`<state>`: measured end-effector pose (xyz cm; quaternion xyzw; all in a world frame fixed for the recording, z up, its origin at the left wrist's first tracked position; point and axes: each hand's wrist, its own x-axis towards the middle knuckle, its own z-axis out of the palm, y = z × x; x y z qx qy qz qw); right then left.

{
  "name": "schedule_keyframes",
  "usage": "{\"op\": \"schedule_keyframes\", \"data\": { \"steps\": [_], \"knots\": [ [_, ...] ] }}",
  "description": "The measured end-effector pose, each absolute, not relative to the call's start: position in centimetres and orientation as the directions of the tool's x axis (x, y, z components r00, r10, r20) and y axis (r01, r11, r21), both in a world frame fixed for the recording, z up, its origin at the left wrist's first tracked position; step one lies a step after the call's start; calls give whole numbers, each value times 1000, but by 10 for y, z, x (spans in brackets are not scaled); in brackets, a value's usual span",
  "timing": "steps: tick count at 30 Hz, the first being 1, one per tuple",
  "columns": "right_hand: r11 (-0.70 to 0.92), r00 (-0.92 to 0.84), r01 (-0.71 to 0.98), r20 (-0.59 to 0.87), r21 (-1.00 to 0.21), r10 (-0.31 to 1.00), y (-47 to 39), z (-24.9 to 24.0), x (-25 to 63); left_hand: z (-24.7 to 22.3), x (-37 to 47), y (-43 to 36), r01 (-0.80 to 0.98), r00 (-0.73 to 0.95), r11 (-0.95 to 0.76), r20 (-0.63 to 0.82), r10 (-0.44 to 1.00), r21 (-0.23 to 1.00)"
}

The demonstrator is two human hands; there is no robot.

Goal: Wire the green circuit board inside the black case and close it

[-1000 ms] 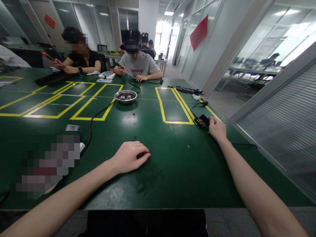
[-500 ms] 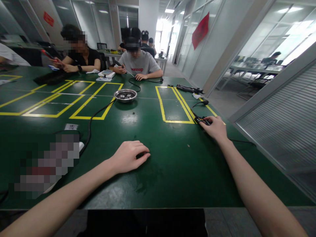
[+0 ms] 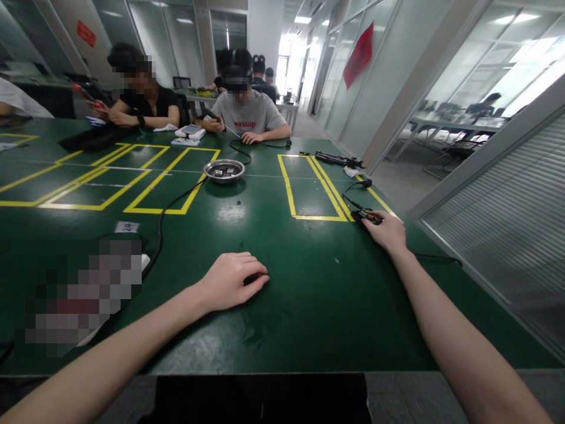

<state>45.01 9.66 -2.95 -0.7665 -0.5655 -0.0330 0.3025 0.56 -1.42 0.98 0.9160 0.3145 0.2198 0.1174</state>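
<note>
My left hand rests on the green table, loosely curled with nothing in it. A gap shows between its thumb and fingers. Farther out on the right, my right hand grips a small black device with coloured wires by its near side. My fingers hide part of that device. A black cable with a plug lies just beyond it, and another thin black cord runs right from behind my wrist.
A steel bowl with several small metal parts stands mid-table. Left of it a black cable runs toward a blurred white object. A black folded tripod-like thing lies at the far right. Across the table sit people, one in a grey shirt.
My right hand has shifted the black device slightly right and toward me, and its wired face shows more. The left hand has stayed in place.
</note>
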Motion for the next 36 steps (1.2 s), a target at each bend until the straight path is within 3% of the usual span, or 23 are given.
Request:
{"op": "schedule_keyframes", "data": {
  "steps": [3, 5, 8, 11, 14, 18, 36],
  "knots": [
    [-206, 358, 879, 310, -431, 881, 93, -26, 429, 8, 5, -13, 524, 704, -772, 327, 630, 359],
    [-75, 234, 887, 305, -455, 923, 86, -22, 403, 7, 5, -12, 525, 698, -766, 327, 637, 370],
    [265, -112, 813, 307, -518, 945, 66, -18, 352, 6, 5, -11, 521, 683, -760, 345, 644, 388],
    [578, -516, 567, 295, -587, 805, 37, -11, 304, 6, 6, -11, 517, 652, -766, 403, 642, 383],
    [690, -736, 328, 283, -646, 615, 12, -3, 275, 5, 8, -12, 483, 657, -785, 432, 618, 388],
    [734, -766, 237, 342, -637, 544, 1, 1, 268, 5, 8, -14, 468, 707, -788, 366, 605, 401],
    [772, -735, 304, 377, -559, 563, 12, -12, 274, 10, 4, -8, 569, 691, -726, 256, 677, 386]
  ]
}}
